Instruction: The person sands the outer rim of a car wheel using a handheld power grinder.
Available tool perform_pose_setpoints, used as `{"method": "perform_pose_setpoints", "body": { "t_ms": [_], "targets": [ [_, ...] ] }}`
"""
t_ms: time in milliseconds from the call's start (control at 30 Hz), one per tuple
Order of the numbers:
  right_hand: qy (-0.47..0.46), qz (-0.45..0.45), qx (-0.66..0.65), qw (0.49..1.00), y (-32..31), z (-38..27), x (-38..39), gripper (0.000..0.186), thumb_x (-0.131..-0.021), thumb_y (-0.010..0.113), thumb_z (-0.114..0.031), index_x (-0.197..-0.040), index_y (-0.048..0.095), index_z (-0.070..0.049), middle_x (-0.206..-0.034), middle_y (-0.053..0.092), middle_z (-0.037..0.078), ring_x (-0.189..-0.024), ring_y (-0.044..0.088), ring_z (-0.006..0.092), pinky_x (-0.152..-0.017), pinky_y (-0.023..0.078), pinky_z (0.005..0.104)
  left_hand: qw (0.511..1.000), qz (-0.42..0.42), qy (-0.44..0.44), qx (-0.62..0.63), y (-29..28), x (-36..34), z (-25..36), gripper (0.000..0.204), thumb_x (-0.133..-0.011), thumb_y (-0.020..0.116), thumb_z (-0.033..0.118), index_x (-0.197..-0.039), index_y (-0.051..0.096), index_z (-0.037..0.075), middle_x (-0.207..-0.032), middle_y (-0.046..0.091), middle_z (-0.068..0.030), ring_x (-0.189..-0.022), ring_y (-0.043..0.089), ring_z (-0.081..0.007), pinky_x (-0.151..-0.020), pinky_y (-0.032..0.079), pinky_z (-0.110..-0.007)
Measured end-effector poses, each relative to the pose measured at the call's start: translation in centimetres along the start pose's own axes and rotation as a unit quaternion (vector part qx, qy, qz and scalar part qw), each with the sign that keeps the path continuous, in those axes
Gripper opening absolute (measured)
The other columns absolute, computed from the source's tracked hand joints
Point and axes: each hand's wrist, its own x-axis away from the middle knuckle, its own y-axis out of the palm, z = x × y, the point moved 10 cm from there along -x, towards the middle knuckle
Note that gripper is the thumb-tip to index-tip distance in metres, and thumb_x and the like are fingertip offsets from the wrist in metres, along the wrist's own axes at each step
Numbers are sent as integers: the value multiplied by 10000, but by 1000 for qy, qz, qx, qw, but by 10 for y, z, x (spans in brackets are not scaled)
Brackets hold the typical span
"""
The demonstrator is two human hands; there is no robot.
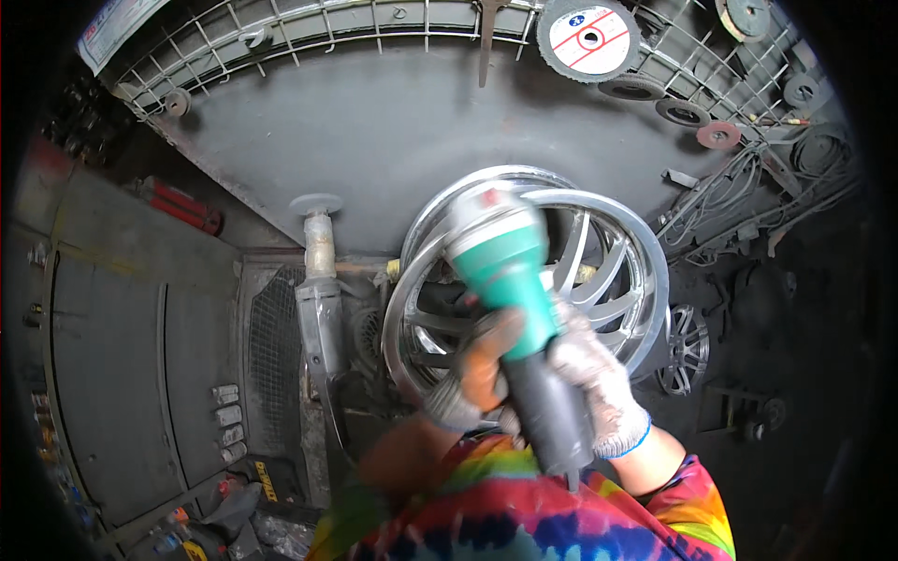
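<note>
A green and black angle grinder, smeared by motion, is held upright in front of me. Its pale, blurred head points away, and its black rear end comes down close to my shirt. My left hand, in a light knit glove with an orange palm, is closed around the tool's left side. On the other side, my gloved right hand grips it where the green body meets the black handle. Just behind the grinder stands a shiny multi-spoke wheel rim, partly covered by the tool and my hands. The grinder's working face is hidden.
Left of the rim stands a grey tool with a round disc on top. Abrasive discs hang on a wire rack above a grey panel. Cables bunch at right, near another spoked wheel. Cans line the left.
</note>
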Motion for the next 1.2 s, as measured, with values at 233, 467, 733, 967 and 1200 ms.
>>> {"method": "perform_pose_setpoints", "body": {
  "t_ms": [233,467,733,967,1200],
  "targets": [
    [-96,21,-182,978,-20,10,1,665,-884,636,-454,-1291,451,37,-1009,644,265,-815,696,414,-677,610,506,975,-55,-197,-88,14,-22,-7,412,-929,635,317,-1188,547,9,-1029,646,-124,-893,639,-185,-785,536,-335],
    [21,-105,155,982,29,28,-26,395,-878,648,-126,-1260,569,-65,-1059,642,63,-930,609,124,-797,515,281,981,-113,118,-104,-5,47,40,730,-838,663,521,-1308,486,-9,-1122,642,-208,-1135,603,-345,-979,492,-479],
    [-115,-117,309,937,4,8,-33,496,-836,688,-187,-1286,534,-46,-1111,626,102,-1069,591,171,-905,491,253,990,-90,96,-52,-7,34,12,600,-863,653,387,-1277,497,-19,-1095,659,-189,-1074,622,-314,-957,498,-466],
    [-80,48,7,996,-54,4,4,816,-731,739,-390,-1383,403,-32,-1027,612,165,-685,687,265,-614,604,356,990,-49,-92,-100,-7,-21,-29,493,-849,667,228,-1247,517,-22,-1092,659,-161,-1018,641,-262,-914,520,-413],
    [-93,27,88,991,-74,4,-6,794,-731,725,-355,-1383,422,-19,-938,640,178,-691,690,294,-600,590,358,998,-16,-44,-34,-3,-15,-30,456,-813,713,96,-1230,548,12,-1071,663,-104,-974,661,-191,-890,536,-338]
  ]
}}
